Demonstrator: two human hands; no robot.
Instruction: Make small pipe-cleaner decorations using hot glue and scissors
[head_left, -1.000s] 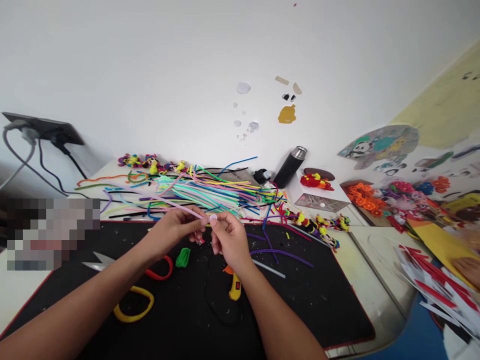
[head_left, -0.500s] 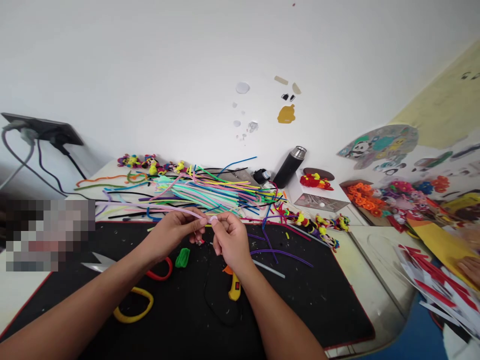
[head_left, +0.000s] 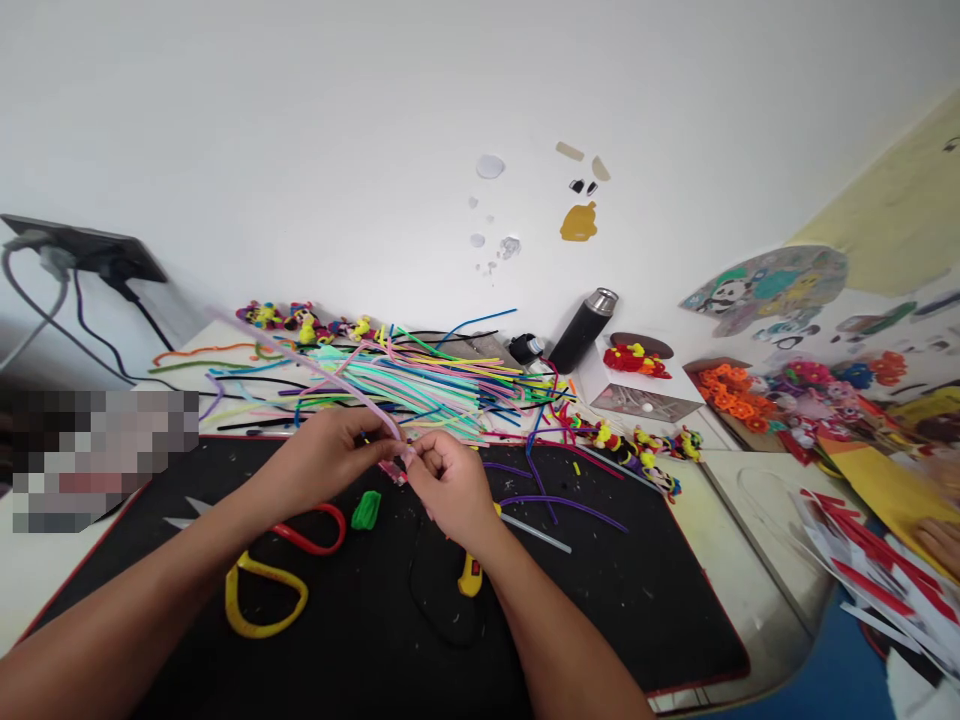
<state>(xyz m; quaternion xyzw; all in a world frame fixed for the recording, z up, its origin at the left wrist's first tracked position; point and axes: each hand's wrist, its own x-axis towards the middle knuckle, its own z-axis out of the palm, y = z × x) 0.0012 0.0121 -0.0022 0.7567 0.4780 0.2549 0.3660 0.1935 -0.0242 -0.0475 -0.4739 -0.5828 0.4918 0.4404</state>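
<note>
Over the black mat (head_left: 600, 600), both hands pinch one end of a pale lilac pipe cleaner (head_left: 330, 375), whose long free part slants up and left across the pile. My left hand (head_left: 341, 448) is closed on it near the end. My right hand (head_left: 448, 478) grips the tip with thumb and forefinger, touching the left fingertips. Beneath my left forearm lie scissors (head_left: 262, 632) with one yellow and one red handle loop. A bundled green piece (head_left: 366, 510) rests between the forearms. A yellow glue gun (head_left: 470, 575) is partly hidden by my right wrist.
Many coloured pipe cleaners (head_left: 405, 385) are heaped behind the mat, near a black flask (head_left: 583, 333) and a white box (head_left: 645, 395). Small pipe-cleaner figures (head_left: 637, 445) lie at right. Another person's hand (head_left: 941, 545) shows at the far right edge by yellow paper.
The lilac pipe cleaner's free part has swung from nearly level to slanting up and left. Both hands have shifted slightly left, still gripping it.
</note>
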